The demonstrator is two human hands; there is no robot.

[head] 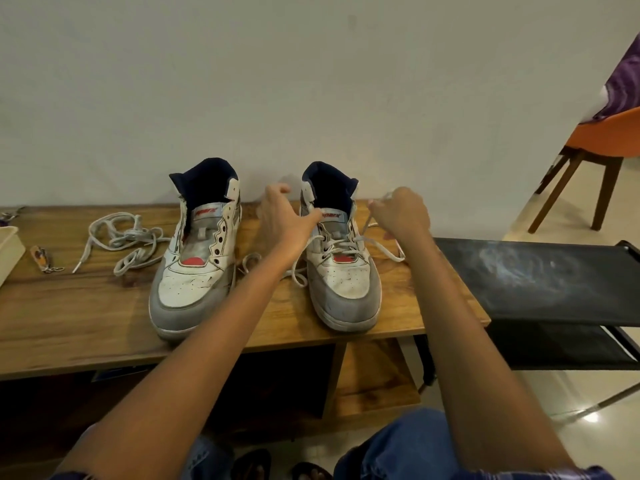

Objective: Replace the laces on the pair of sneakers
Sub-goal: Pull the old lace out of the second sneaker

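Two white and grey high-top sneakers stand side by side on a wooden table (86, 313), toes toward me. The left sneaker (195, 258) has no lace in its eyelets. A loose white lace (121, 240) lies tangled to its left. The right sneaker (341, 261) has a white lace (332, 242) threaded through its lower eyelets. My left hand (282, 216) rests against that shoe's left side, thumb on the tongue area, fingers spread. My right hand (401, 213) pinches the lace's right end, pulled up beside the shoe's collar.
A small keychain charm (43, 259) lies at the table's left, next to a pale box edge (8, 247). A black folding stand (540, 282) sits right of the table. An orange chair (595, 150) stands at the far right. A wall is close behind the shoes.
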